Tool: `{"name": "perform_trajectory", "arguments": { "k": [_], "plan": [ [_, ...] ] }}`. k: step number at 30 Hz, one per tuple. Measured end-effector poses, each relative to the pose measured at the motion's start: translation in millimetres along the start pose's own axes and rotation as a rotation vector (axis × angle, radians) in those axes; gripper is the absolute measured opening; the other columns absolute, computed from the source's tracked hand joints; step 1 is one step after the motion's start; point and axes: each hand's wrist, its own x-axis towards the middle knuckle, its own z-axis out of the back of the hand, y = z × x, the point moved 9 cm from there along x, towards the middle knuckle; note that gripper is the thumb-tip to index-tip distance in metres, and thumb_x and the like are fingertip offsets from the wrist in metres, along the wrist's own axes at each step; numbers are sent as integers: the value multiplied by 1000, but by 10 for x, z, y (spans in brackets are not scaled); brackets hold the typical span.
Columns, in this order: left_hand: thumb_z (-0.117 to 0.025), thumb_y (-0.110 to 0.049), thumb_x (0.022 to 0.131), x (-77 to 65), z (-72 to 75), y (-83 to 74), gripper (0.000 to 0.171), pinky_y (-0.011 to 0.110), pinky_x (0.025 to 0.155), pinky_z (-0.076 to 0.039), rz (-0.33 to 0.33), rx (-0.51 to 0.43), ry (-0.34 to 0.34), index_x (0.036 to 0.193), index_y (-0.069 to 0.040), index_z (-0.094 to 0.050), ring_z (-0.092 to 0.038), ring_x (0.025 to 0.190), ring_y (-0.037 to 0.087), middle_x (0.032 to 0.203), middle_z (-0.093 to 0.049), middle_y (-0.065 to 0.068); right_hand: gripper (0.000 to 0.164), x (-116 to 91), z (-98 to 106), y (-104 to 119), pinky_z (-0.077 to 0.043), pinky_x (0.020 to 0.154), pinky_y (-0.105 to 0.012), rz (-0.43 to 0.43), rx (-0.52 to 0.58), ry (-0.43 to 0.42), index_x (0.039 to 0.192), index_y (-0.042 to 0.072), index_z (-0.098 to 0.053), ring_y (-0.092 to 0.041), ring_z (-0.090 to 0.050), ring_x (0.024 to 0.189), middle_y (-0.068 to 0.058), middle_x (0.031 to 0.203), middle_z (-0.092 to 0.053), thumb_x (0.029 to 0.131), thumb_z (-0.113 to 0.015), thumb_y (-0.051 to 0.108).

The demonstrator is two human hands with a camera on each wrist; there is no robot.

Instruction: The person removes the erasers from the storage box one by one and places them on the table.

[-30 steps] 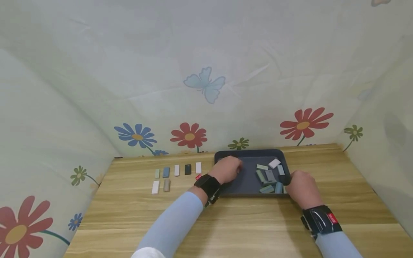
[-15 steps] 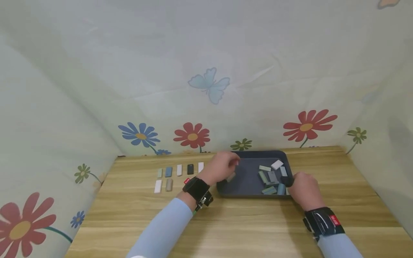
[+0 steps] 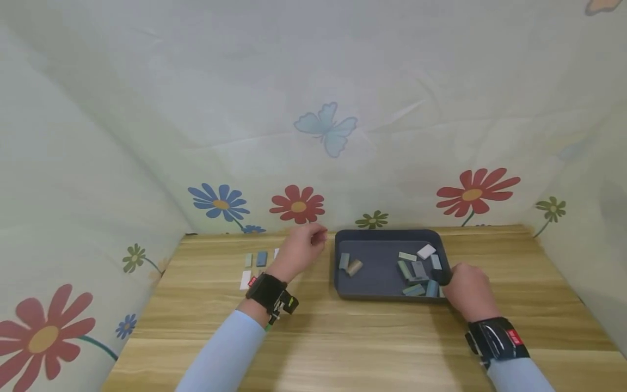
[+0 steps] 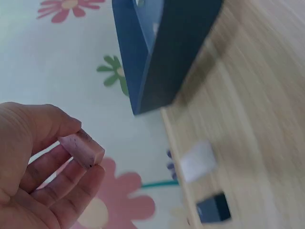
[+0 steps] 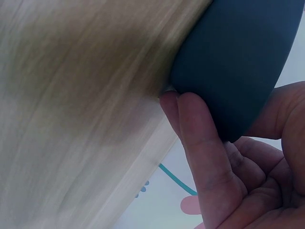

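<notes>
Here, a pink block (image 4: 83, 149) is pinched by left fingers (image 4: 86, 188); rightward, the tray (image 3: 377, 275) is gripped by right fingers (image 5: 202, 133).

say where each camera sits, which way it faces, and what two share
Head: on the head, facing forward and down at wall, table and tray; sleeves, left grip and right grip show.
Left wrist: on that wrist, facing the wall past the left grip, which pinches a pink block; tray and table show.
Right wrist: on that wrist, facing the right grip on the tray's edge; table and wall show.
Head and right wrist share the right grip on the tray.
</notes>
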Motion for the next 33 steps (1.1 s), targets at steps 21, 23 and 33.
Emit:
{"name": "perform_trajectory", "arguments": {
  "k": [21, 23, 33],
  "plan": [
    [-65, -17, 84, -513, 274, 898, 25, 34, 78, -53, 388, -23, -165, 105, -4, -68, -63, 89, 17, 96, -68, 5, 10, 7, 27, 13, -36, 51, -31, 28, 7, -6, 78, -6, -68, -23, -49, 56, -10, 61, -56, 74, -63, 2],
    [-66, -17, 83, -549, 268, 924, 25, 34, 77, -53, 396, -8, -165, 103, -3, -68, -64, 87, 18, 94, -69, 6, 11, 11, 29, 6, -36, 51, -31, 23, 6, -2, 79, -7, -68, -23, -49, 56, -10, 62, -56, 75, -63, 2],
    [-66, -14, 76, -733, 171, 1008, 8, 27, 56, -45, 443, 71, -166, 78, -5, -67, -56, 61, 16, 74, -64, 5, 19, 6, -13, -5, -38, 52, -32, -12, 5, 43, 89, -10, -67, -25, -51, 60, -14, 67, -58, 75, -66, 3]
  ]
}}
